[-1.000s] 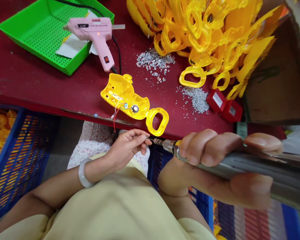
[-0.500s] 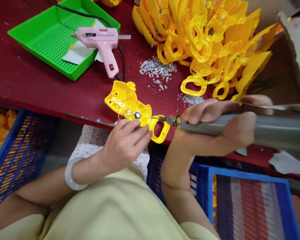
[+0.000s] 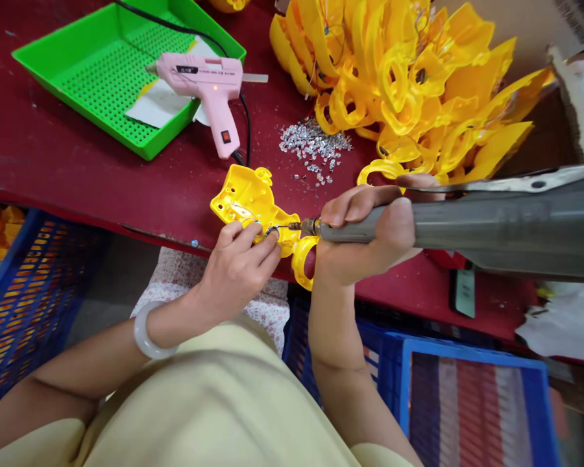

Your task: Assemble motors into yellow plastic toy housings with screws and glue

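Observation:
A yellow plastic shell half (image 3: 253,188) with a ring handle lies at the table's front edge, its hollow side up, with thin wires inside. My left hand (image 3: 238,275) grips its near side, fingertips closed by a small round metal part (image 3: 271,231) that they partly cover. Wrapped around a grey power screwdriver (image 3: 486,227) is my right hand (image 3: 370,237). The driver lies almost level, its bit pointing left into the shell beside the left fingertips. Whether the bit touches a screw is too small to tell.
A pink glue gun (image 3: 209,84) rests against a green tray (image 3: 141,146). Small loose metal pieces (image 3: 314,143) lie on the red table (image 3: 175,194). Many yellow shells (image 3: 399,78) are piled at the back right. Blue crates (image 3: 403,383) stand below, and a phone (image 3: 464,292) lies at right.
My right hand has brought the screwdriver left, its bit moving from near the handle to the round metal part. My left fingertips have shifted onto that part. The view has shifted slightly.

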A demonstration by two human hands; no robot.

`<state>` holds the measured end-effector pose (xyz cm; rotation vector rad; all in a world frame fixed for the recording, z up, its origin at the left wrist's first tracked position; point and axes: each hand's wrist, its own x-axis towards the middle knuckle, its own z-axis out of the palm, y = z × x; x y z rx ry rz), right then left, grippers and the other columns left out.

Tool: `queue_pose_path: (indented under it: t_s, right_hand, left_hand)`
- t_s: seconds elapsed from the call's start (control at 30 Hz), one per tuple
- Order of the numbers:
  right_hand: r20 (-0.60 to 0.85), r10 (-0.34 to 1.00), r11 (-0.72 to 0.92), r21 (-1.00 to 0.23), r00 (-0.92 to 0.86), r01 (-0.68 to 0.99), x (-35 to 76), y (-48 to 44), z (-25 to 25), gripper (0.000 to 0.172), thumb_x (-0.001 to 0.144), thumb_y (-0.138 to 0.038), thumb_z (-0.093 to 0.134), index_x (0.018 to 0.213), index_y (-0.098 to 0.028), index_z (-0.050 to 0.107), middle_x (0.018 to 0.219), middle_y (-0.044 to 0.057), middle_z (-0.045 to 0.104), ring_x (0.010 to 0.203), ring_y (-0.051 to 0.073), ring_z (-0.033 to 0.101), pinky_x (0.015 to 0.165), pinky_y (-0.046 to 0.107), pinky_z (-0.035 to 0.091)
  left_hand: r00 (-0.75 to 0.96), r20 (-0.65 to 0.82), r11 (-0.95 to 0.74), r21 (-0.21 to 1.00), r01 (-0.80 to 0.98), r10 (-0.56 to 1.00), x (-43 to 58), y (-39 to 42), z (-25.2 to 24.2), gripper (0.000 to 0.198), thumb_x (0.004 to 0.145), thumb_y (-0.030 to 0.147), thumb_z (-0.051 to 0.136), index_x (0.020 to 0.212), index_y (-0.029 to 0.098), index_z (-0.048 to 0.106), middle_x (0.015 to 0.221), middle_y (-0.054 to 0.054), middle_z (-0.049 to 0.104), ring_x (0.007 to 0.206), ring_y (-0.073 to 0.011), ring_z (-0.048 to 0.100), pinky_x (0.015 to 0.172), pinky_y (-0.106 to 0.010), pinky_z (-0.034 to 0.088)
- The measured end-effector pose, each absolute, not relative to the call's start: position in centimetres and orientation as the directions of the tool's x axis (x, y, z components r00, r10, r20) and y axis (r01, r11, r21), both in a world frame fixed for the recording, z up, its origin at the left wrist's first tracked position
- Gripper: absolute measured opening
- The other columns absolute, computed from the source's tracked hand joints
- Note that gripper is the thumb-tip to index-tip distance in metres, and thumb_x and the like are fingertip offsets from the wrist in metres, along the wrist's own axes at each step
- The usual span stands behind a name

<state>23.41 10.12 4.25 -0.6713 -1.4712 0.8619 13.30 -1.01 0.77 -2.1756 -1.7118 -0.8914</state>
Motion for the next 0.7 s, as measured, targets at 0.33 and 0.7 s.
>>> queue_pose_path:
  t_s: [0.33,0.7]
  right_hand:
    - [0.587,0.806,0.561,-0.800,-0.083,-0.213,22.2,9.9,5.7,0.017,0.083,-0.044,0.056,0.089,-0.033,0.045,0.053,-0.009,0.028,0.036,0.012,0.034,0.038,0.025,0.028]
    - [0.623,0.759,0.566,-0.775,-0.189,-0.282,22.3,11.4,4.1,0.027,0.083,-0.054,0.060,0.090,-0.033,0.045,0.051,-0.011,0.029,0.036,0.012,0.033,0.039,0.026,0.030]
  left_hand:
    - [0.100,0.599,-0.310,0.258,0.915,0.794,13.1,-0.8,0.4,0.022,0.099,0.015,0.048,0.098,0.014,0.070,0.104,-0.005,0.073,0.090,-0.0201,0.058,0.085,-0.038,0.035]
    - [0.100,0.616,-0.297,0.226,0.928,0.781,13.2,-0.5,0.5,0.022,0.100,0.015,0.046,0.098,0.013,0.067,0.100,-0.002,0.073,0.086,-0.0187,0.056,0.084,-0.036,0.035]
